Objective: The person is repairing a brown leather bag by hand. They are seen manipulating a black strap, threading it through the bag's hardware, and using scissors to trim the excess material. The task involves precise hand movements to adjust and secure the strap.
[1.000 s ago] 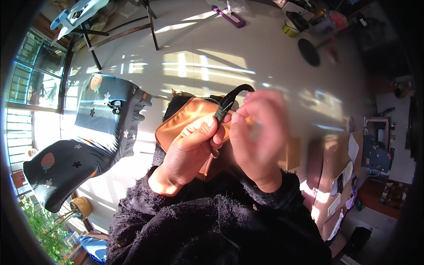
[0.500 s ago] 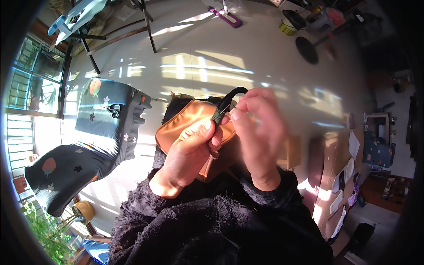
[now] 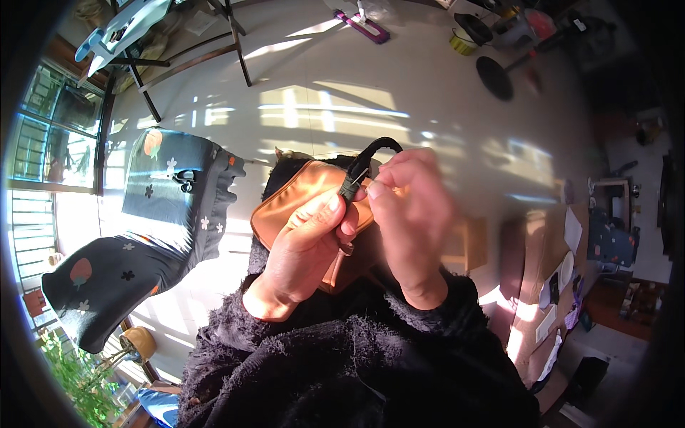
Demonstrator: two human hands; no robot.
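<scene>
A tan leather-like bag rests on my lap, partly behind my hands. Pinched between the thumb and fingers of my left hand is a black looped strap, gripped at its dark green end section. My right hand is closed with thumb and forefinger together, close to that green section. At its fingertips shows a thin, shiny needle-like piece; its far end is hidden. Motion blurs part of the right hand. A narrow brown strap hangs below my left fingers.
To the left stands a dark chair in a fruit-and-flower cover, with a small black object on its seat. At right is a brown box-like surface with papers. A purple mop head lies on the sunlit floor ahead.
My right hand has shifted slightly left and down, nearer the green section. The left hand keeps its hold on the strap, almost still.
</scene>
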